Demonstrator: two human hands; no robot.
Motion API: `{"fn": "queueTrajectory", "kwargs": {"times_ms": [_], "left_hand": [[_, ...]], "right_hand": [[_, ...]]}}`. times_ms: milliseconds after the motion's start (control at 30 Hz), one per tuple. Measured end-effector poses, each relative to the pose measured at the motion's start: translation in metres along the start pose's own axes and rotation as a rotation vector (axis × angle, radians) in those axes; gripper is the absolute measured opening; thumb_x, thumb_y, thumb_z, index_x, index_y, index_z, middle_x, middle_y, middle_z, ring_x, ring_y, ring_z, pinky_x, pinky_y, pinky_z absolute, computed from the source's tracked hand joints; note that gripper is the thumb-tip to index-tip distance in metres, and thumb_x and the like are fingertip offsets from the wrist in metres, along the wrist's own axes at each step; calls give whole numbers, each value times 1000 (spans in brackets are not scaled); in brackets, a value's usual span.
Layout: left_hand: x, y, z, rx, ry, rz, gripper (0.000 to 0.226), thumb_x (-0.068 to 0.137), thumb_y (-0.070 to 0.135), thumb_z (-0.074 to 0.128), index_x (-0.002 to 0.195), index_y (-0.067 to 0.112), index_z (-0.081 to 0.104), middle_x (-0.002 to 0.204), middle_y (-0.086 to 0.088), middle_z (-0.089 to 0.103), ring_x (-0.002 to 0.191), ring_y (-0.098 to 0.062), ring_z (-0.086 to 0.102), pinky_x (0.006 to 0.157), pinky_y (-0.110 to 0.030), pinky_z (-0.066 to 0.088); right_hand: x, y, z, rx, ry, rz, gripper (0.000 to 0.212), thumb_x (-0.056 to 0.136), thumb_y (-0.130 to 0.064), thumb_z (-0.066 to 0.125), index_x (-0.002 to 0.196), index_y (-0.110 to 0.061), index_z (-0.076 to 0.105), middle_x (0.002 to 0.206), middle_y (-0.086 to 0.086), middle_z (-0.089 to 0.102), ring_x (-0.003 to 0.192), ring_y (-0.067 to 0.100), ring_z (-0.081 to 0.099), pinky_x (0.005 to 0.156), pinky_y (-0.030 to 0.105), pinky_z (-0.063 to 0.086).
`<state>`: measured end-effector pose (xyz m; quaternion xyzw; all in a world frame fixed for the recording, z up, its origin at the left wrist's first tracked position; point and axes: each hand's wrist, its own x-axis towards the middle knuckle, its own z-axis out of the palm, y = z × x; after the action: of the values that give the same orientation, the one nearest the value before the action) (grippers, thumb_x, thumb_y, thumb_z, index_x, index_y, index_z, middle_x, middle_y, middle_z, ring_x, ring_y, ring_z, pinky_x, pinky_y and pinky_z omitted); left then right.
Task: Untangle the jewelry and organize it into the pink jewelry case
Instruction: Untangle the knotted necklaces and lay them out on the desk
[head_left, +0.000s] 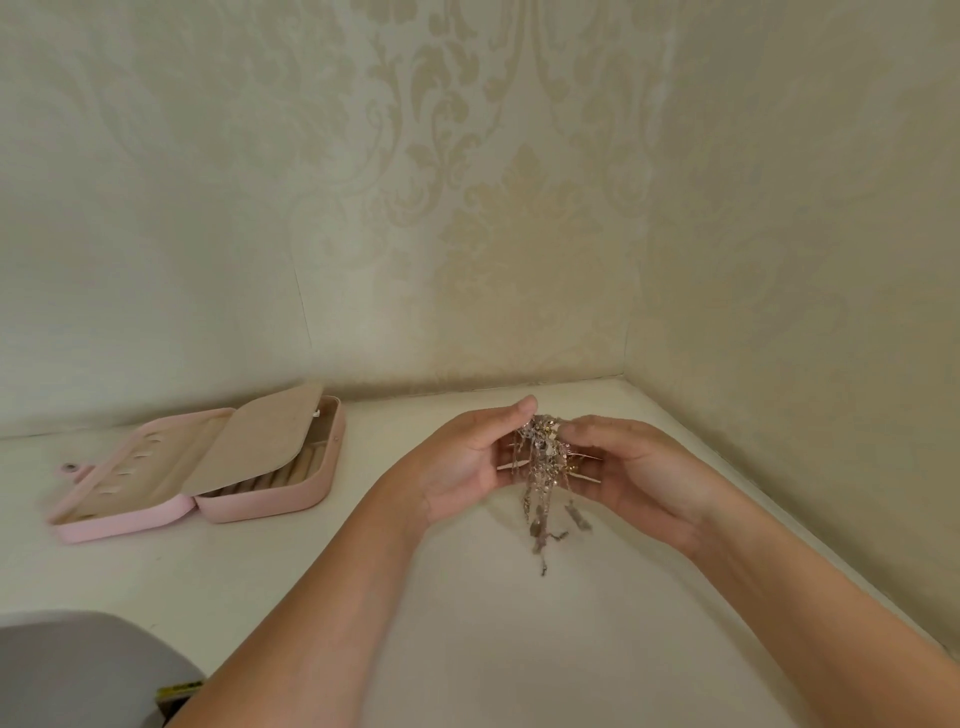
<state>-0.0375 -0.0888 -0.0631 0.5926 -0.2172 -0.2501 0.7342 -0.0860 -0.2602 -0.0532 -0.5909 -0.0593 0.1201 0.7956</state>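
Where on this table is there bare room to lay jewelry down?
Bare table lies between the pink jewelry case and the left hand, and below the dangling jewelry tangle. Tighter: the wall corner beside the right hand, and near the grey object.

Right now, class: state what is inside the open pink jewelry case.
The pink jewelry case shows beige padded rolls in its right half and small tabs in its left. A raised beige flap hides the rest; no jewelry shows there.

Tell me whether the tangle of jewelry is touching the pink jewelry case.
Apart. The head view shows the tangle of jewelry pinched between the left hand and right hand, with a stretch of tabletop separating it from the pink jewelry case.
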Motion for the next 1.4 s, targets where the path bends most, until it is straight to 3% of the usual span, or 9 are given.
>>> {"fn": "queueTrajectory", "kwargs": {"times_ms": [233,367,467,567,667,833,967,1233,1400], "left_hand": [[2,-1,6,-146,59,3,27,82,31,65,98,8,63,90,-4,66,82,-15,64,83,-30,52],[3,-3,8,-174,44,-15,10,81,24,64,79,15,67,64,1,58,62,-11,57,70,-26,53],[5,-5,9,-144,61,-35,14,81,24,70,86,13,63,68,0,58,65,-11,56,71,-27,53],[7,-5,2,-161,135,11,28,80,25,70,100,9,59,87,-7,61,81,-18,58,77,-30,54],[6,-2,-3,-226,197,78,23,77,26,63,91,9,58,82,-8,63,74,-17,61,71,-30,56],[4,-3,4,-5,223,74,23,74,29,67,76,8,56,62,-4,57,51,-15,58,49,-25,51],[2,-4,5,133,213,105,21,67,33,73,69,16,61,62,5,58,57,-9,57,60,-21,49],[0,-6,4,195,128,90,15,67,33,73,66,20,65,70,5,64,66,-10,61,72,-26,50],[0,-5,4,155,25,7,9,68,20,73,62,21,66,60,4,55,57,-6,52,61,-20,51]], "right_hand": [[9,6,1,214,225,-37,13,98,-8,48,109,-2,52,88,17,65,64,21,64,57,28,57],[10,7,3,327,263,-17,15,101,-17,43,93,-8,53,85,13,67,64,21,66,62,29,55],[9,6,5,340,280,-1,23,101,-19,42,85,-9,55,81,10,66,61,19,65,58,28,54],[3,1,3,158,277,19,27,97,-15,47,72,-8,55,70,8,60,60,19,60,61,28,52],[-3,-4,1,-126,157,79,28,93,-18,54,66,-11,52,67,7,58,59,17,56,68,28,50],[-3,6,7,-456,229,17,31,84,-38,68,103,-14,64,103,-3,67,93,12,64,85,30,52],[-4,9,9,-402,85,7,28,86,-31,66,107,-13,69,105,0,73,98,13,68,89,28,52],[0,10,9,-185,111,3,6,89,-6,56,85,-5,60,88,9,69,86,17,64,92,33,50],[3,6,8,2,240,-70,14,91,-1,50,79,-5,55,72,8,63,63,16,58,68,30,48]]}}
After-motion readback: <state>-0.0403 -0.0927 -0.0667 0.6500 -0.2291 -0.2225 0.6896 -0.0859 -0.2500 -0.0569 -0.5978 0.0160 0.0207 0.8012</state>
